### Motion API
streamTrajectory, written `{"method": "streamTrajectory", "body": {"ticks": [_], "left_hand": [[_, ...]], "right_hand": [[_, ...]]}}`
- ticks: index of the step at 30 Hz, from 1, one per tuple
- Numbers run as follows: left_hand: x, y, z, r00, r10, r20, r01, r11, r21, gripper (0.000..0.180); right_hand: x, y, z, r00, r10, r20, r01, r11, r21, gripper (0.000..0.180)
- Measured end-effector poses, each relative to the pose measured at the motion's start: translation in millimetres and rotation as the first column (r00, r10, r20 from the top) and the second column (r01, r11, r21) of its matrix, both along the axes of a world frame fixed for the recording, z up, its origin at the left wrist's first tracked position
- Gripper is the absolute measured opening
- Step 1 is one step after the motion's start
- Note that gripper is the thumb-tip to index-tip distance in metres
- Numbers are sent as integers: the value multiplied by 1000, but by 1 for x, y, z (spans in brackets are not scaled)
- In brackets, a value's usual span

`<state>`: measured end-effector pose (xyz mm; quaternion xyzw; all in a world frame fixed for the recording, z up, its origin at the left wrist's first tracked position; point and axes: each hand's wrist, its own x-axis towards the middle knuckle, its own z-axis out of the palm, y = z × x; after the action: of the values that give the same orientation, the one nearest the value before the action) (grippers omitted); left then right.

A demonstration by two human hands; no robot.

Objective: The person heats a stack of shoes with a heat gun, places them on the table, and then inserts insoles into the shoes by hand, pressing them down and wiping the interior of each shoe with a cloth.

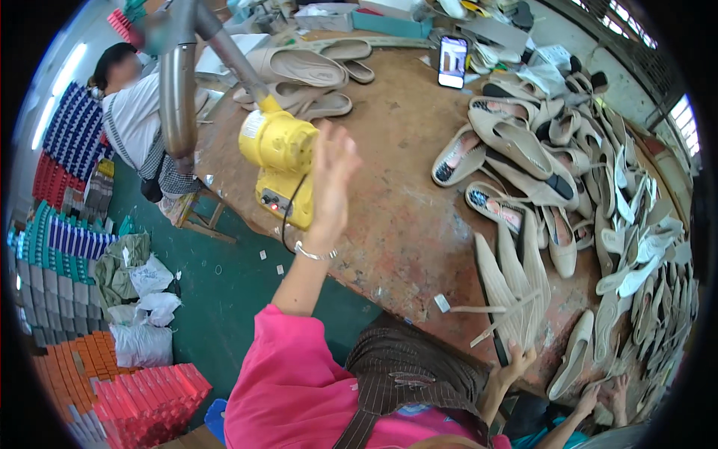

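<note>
Beige, finely lined material on a fanned bunch of slim shoes point(512, 280), over the near right part of the brown tabletop point(389, 172). Long axis running away from the body with a slight lean to the left, narrow ends outward, near ends close to the table's edge. Right hand point(516, 363) nearer by far, closed around those near ends. Thin straps point(475, 308) trailing leftward from the bunch, toward a small white block point(442, 303). Well apart from the bunch, ahead and to the left, left hand point(334, 168) raised just beside the rounded end of a yellow machine point(258, 142), fingers spread and loosely bent, nothing visible in the grasp. Cannot tell touch from a narrow gap there. Silver bracelet point(315, 254) around the left wrist. Beyond the bunch, ahead and to the right, a heap of beige shoes point(490, 131); lower right, a co-worker's hands point(620, 395), clear of the bunch.
</note>
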<state>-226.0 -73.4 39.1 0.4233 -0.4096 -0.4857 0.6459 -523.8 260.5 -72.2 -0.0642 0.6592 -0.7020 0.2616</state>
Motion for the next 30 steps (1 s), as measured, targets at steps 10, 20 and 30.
{"method": "streamTrajectory", "body": {"ticks": [10,20,30], "left_hand": [[-7,132,-138,58,-651,-757,568,645,-511,108],[87,159,-59,665,372,-647,-346,922,175,83],[190,103,-49,656,409,-634,-558,829,-43,90]], "right_hand": [[85,-115,87,568,752,334,-661,659,-358,60],[172,-155,105,68,996,61,-900,87,-427,62],[93,-151,-19,272,908,-320,-835,388,389,24]]}}
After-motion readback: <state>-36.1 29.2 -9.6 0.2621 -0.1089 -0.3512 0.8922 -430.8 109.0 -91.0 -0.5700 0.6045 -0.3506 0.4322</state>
